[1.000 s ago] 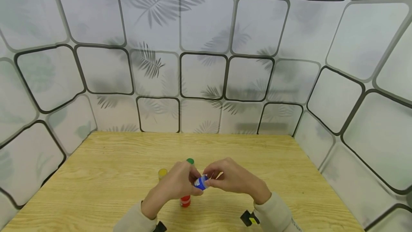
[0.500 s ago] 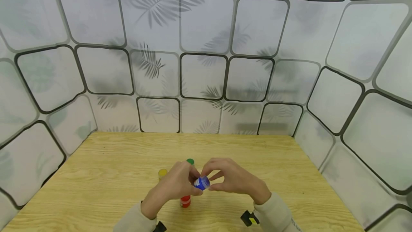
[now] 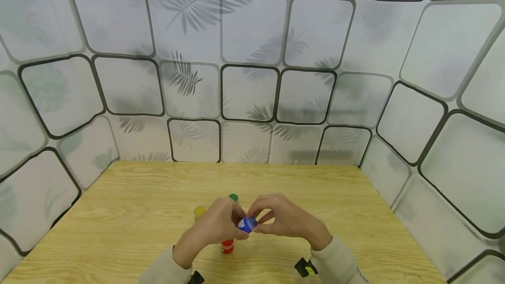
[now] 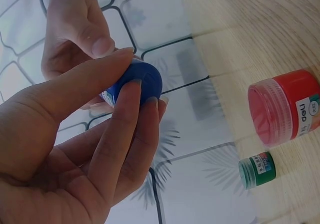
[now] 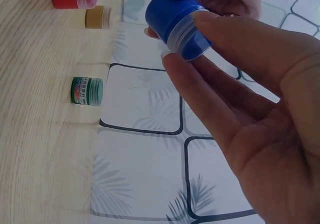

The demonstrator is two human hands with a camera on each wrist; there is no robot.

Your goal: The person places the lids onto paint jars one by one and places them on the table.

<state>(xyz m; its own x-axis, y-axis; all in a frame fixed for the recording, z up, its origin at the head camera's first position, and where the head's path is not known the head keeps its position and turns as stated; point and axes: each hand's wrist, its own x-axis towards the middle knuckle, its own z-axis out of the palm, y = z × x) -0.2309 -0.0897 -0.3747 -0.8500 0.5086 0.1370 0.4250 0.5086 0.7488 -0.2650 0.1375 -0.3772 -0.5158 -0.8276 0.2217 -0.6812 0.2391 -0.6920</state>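
A small blue paint jar [image 3: 247, 224] is held above the table, tilted with its clear lid [image 5: 188, 36] toward my right hand. My left hand [image 3: 216, 222] grips the jar's blue body between thumb and fingers, as the left wrist view shows from the base side. With thumb and forefinger, my right hand [image 3: 286, 217] pinches the rim of the lid, and its other fingers extend beneath. In the right wrist view the lid sits on the jar, and the blue paint shows through it.
Below and behind my left hand stand a red paint jar [image 3: 227, 246], a green paint jar [image 3: 233, 197] and a yellow paint jar [image 3: 199, 211] on the wooden table [image 3: 315, 196]. A patterned curtain [image 3: 252, 100] surrounds the table's back and sides.
My right thumb and fingers have shifted round the lid, opening wider half a second ago and closing in on it again. My left hand and the jar stay almost in place.
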